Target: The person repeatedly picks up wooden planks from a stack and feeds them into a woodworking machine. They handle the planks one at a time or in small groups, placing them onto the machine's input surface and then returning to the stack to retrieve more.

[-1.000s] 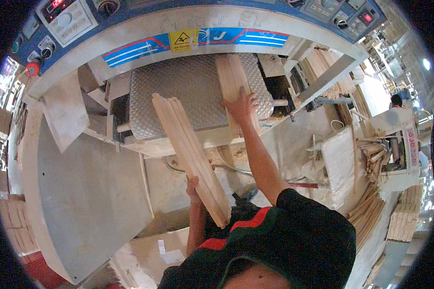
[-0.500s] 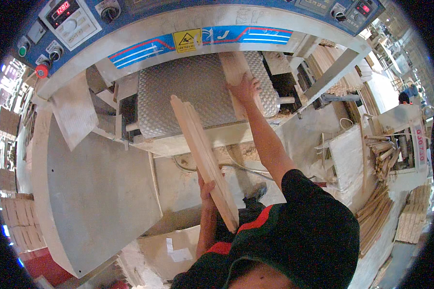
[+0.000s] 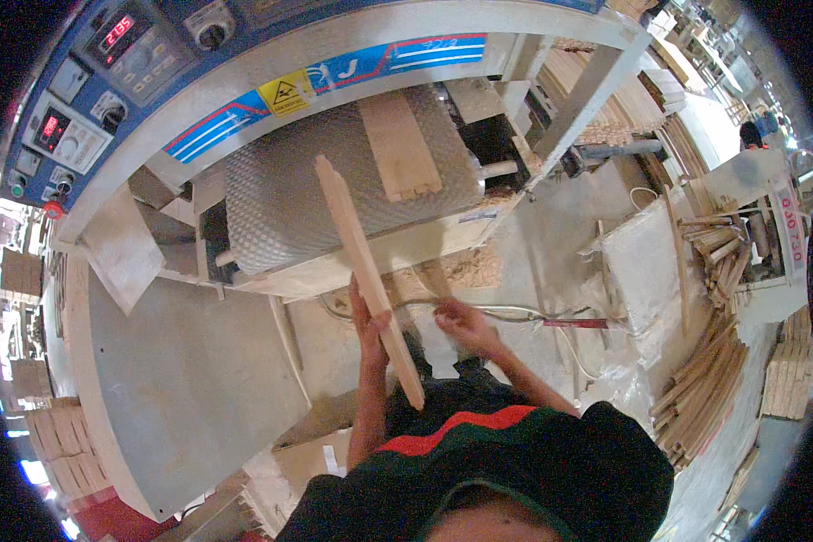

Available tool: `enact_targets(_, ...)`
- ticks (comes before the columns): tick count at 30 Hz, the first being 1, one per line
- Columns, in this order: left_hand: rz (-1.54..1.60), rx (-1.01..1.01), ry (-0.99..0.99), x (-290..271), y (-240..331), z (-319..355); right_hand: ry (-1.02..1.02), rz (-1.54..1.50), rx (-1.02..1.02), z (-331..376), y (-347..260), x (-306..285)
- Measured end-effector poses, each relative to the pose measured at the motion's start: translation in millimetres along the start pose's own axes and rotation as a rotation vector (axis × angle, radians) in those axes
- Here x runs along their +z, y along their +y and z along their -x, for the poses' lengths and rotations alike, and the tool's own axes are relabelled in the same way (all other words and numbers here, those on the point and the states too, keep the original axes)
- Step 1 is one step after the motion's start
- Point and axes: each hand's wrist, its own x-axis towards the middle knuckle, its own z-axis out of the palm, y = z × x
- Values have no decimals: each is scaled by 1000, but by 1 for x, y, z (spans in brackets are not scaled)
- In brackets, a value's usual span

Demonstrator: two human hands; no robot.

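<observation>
A long, narrow wooden strip (image 3: 361, 253) with a grooved edge stands slanted in front of me, its far end over the machine's textured feed belt (image 3: 280, 190). My left hand (image 3: 369, 323) is closed around the lower part of this strip. To its right, my right hand (image 3: 465, 325) holds nothing; its fingers are loosely bent and a little apart, pointing toward the strip without touching it. A second, wider wooden board (image 3: 399, 149) lies flat on the belt, its far end hidden under the machine's front beam.
A blue control panel (image 3: 81, 90) with displays, knobs and a red button (image 3: 53, 210) spans the top left. Below it is a grey metal side panel (image 3: 181, 361). Bundled wood strips (image 3: 700, 388) lie at right. Hoses (image 3: 506, 312) and sawdust (image 3: 465, 271) are on the floor.
My right hand has let go of the board on the belt and drawn back toward me. That board is farther into the machine. The view has shifted and turned.
</observation>
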Motion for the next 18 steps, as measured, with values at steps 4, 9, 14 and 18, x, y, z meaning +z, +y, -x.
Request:
enact_targets(4, -26, 17, 16, 23, -3, -11, -271, -340, -116, 17, -3, 34)
enact_targets(9, -441, 223, 239, 47, -21, -14, -318, -535, 170, 21, 23, 37)
enact_targets(14, -1094, -67, 396, 97, -7, -8, -437, -566, 94, -10, 134, 6)
enact_targets(18, -1250, -110, 388, 106, -22, -12, -514, -951, 192, -11, 130, -3)
